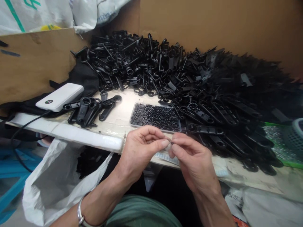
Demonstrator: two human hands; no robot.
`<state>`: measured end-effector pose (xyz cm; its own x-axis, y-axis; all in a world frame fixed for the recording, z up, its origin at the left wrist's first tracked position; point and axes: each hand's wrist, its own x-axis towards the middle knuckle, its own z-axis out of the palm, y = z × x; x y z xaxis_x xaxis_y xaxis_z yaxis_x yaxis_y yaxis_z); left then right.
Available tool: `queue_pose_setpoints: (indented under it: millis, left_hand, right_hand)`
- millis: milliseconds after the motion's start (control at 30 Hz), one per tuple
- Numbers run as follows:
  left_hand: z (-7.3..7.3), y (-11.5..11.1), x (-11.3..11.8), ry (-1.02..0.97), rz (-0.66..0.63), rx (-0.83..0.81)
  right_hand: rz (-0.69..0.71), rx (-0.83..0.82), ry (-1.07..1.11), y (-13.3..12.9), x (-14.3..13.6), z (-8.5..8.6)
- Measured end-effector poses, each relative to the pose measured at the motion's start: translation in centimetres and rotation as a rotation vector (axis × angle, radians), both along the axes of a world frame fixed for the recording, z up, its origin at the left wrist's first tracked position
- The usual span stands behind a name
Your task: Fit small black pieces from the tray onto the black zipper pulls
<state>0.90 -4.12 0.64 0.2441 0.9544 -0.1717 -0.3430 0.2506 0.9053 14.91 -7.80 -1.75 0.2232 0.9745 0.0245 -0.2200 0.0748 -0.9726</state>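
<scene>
In the head view my left hand [144,148] and my right hand [191,154] meet at the front edge of the table. Thumb and fingers of both are pinched together around a tiny dark piece [170,142], too small to name. Just beyond my fingertips lies a clear shallow tray [131,123] filled with small black parts [155,116]. To its right, long black plastic handle-like pieces [220,108] with ring ends lie in a heap. A smaller group of similar black pieces [87,110] rests left of the tray.
A large heap of black plastic parts [142,60] fills the back against cardboard [213,25]. A white power bank [60,96] with a black cable sits at left. Below hangs an open white sack [54,176]. At right are a green tray [291,163] and a grey basket [298,135].
</scene>
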Motion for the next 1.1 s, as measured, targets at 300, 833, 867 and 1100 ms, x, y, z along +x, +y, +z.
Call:
queue_pose_setpoints:
  millis: [300,833,867,1100]
  left_hand:
    - [-0.3,-0.3,0.0,-0.017,0.024,-0.01]
    - [-0.9,-0.8,0.4,-0.001,0.009,0.04]
    - [-1.0,-0.8,0.4,0.016,0.015,0.057]
    - [-0.9,-0.8,0.3,0.196,0.043,0.18]
  right_hand:
    - [-0.05,0.077,-0.178,-0.2,0.1,-0.5]
    - [-0.203,0.093,-0.452,-0.6,-0.2,-0.1]
    - [-0.216,0.095,-0.53,-0.7,-0.2,0.2]
    - [-0.266,0.231,-0.938,-1.2,-0.6,1.7]
